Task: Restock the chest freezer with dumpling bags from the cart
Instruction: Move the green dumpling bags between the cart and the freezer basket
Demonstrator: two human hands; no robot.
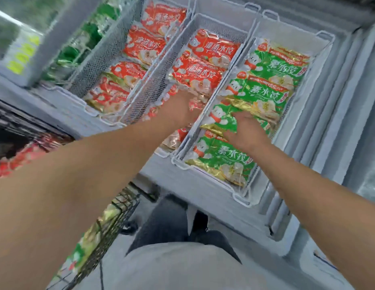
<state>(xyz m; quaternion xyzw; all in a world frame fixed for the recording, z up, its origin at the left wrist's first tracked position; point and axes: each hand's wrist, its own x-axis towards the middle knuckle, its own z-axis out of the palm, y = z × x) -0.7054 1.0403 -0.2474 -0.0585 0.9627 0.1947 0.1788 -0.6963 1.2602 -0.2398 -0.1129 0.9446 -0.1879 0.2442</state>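
The open chest freezer (333, 122) holds white wire baskets. The right basket (243, 197) carries several green dumpling bags (222, 158). The middle basket (159, 80) holds red dumpling bags (211, 51). My right hand (245, 132) presses on a green bag (224, 120) in the right basket, fingers curled over its edge. My left hand (182, 109) reaches into the middle basket and rests on a red bag (195, 80); its fingers are hidden behind the bags. The black wire cart (111, 222) stands at the lower left with more bags in it.
A left basket (94, 59) with more red bags (144, 42) sits beside the middle one, and green packets (88, 38) lie further left. A raised freezer lid (21, 49) is at the upper left. My legs and shoes (182, 222) stand between cart and freezer.
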